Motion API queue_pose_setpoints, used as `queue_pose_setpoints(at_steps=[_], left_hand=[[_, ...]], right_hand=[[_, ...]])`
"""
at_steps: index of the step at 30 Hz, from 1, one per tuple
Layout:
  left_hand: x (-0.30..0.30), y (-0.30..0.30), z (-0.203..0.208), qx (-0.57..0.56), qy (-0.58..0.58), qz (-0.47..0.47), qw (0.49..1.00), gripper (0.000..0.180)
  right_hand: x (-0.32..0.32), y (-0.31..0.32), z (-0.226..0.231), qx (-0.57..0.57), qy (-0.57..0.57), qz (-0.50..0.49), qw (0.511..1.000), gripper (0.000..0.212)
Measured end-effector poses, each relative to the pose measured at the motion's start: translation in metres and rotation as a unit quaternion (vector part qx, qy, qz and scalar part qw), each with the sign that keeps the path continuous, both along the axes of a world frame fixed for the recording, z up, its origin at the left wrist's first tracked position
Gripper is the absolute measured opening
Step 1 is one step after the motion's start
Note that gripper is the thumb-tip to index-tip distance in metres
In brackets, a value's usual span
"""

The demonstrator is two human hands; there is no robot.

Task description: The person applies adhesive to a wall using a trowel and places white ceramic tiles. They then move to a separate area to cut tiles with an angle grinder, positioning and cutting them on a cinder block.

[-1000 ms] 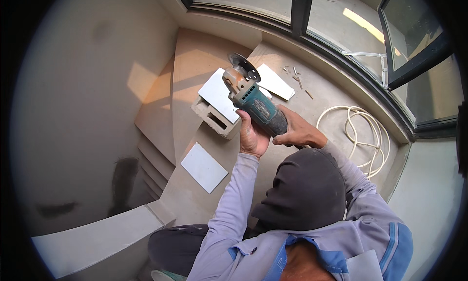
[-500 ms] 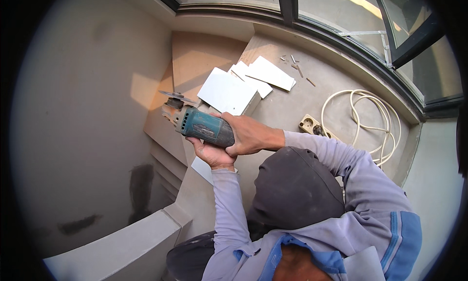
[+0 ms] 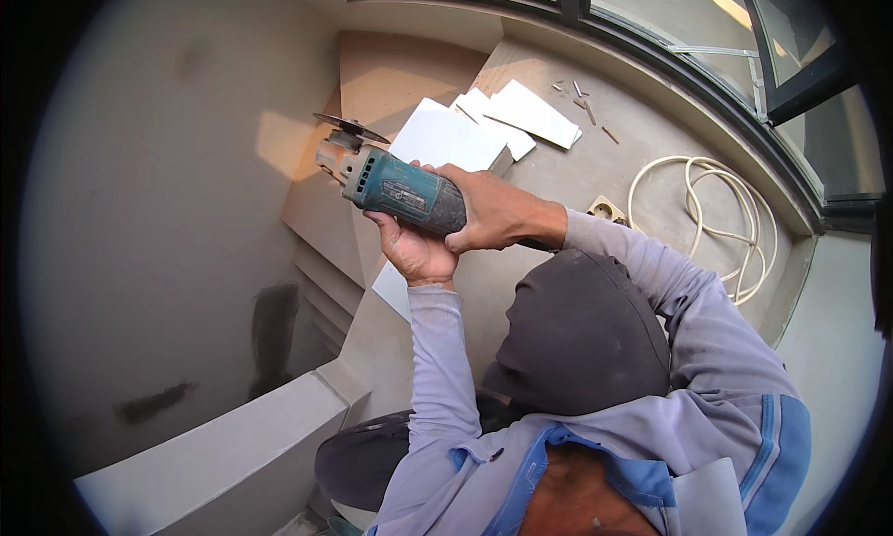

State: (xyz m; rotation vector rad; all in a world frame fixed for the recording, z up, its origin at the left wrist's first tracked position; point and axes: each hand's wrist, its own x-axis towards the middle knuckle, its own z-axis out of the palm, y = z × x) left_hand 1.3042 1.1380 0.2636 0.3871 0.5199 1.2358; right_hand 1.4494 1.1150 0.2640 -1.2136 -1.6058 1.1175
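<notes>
I hold a teal and black angle grinder (image 3: 405, 192) in both hands, raised above the floor. Its thin cutting disc (image 3: 352, 128) points away to the left, clear of the white tiles (image 3: 445, 138). From below, my left hand (image 3: 419, 252) cups the tool's body, palm up. My right hand (image 3: 507, 209) wraps round the dark rear grip, the thumb on its near side. Several cut white tile pieces (image 3: 532, 113) lie just beyond the tool, some overlapping. Another white piece (image 3: 393, 291) shows partly behind my left wrist.
A cream extension cord (image 3: 693, 187) lies coiled at the right; its socket block (image 3: 605, 208) is partly hidden by my right arm. Small offcuts (image 3: 584, 104) are scattered near the window frame (image 3: 670, 52). Stairs (image 3: 326, 294) descend at the left beside a low wall (image 3: 214, 438).
Both hands have lifted the grinder slightly, and its disc shows a little more of its face. The whole view has shifted a little. My right arm covers more of the socket block.
</notes>
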Motion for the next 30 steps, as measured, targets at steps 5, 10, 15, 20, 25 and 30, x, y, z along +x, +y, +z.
queue_pose_setpoints(at_steps=[5, 10, 15, 20, 25, 30], left_hand=[[-0.007, 0.0, 0.0, -0.04, -0.006, 0.042, 0.998, 0.073], [-0.013, 0.001, -0.007, -0.061, 0.008, 0.039, 0.997, 0.073], [-0.016, 0.007, -0.002, -0.126, 0.034, 0.003, 0.991, 0.071], [-0.007, 0.019, -0.005, -0.116, 0.046, -0.029, 0.992, 0.066], [0.01, 0.054, -0.018, -0.11, 0.12, -0.074, 0.984, 0.07], [0.022, 0.083, -0.049, -0.06, 0.295, -0.04, 0.953, 0.071]], right_hand=[[0.0, -0.003, 0.024, -0.044, 0.0, 0.044, 0.998, 0.087], [-0.016, -0.008, 0.002, 0.03, -0.025, 0.009, 0.999, 0.093], [-0.013, -0.007, 0.006, -0.045, -0.007, 0.026, 0.999, 0.095], [-0.008, 0.008, -0.002, -0.076, -0.025, 0.001, 0.997, 0.092], [0.01, 0.031, -0.003, -0.115, -0.056, -0.037, 0.991, 0.094], [0.021, 0.066, -0.025, -0.116, -0.121, -0.071, 0.983, 0.076]])
